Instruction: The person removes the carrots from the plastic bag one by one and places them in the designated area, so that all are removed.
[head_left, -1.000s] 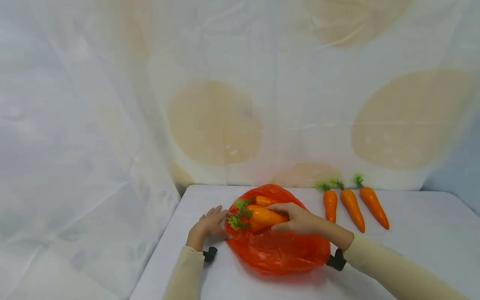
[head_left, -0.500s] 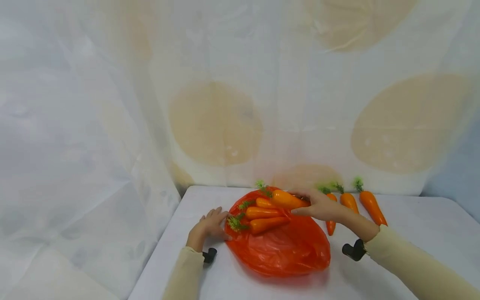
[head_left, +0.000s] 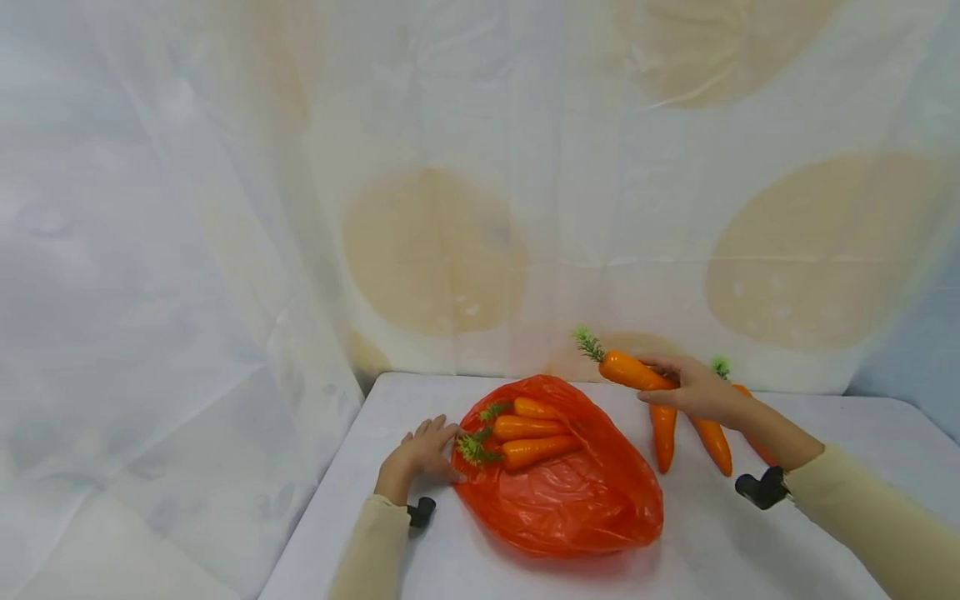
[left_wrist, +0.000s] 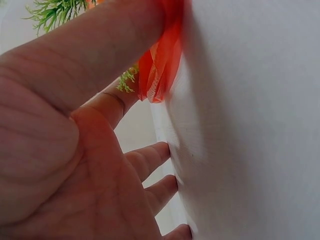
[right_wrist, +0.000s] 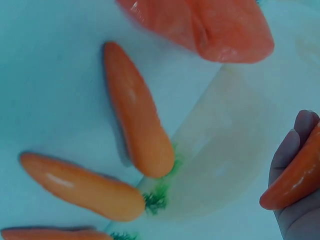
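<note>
An orange carrot (head_left: 628,369) with a feathery green top is held up by my right hand (head_left: 686,387), thumb and fingers around its narrow end. In the right wrist view this carrot (right_wrist: 297,172) lies along the fingers at the right edge. At the left side of a red plastic bag (head_left: 555,508), my left hand (head_left: 420,450) pinches the rim between thumb and index finger. The left wrist view shows the bag's folded edge (left_wrist: 162,65) there, the other fingertips resting against the table. Three carrots (head_left: 528,427) lie inside the bag's mouth, tops toward the left hand.
Three more carrots (right_wrist: 137,110) lie in a row on the white table (head_left: 720,533), right of the bag and under the right hand, which partly covers them in the head view. Behind the table hangs a pale curtain (head_left: 600,208) with tan spots.
My right hand has drawn a carrot out of the bag and carried it right, over the carrots on the table. Three carrots stay in the bag. The left hand has kept its place.
</note>
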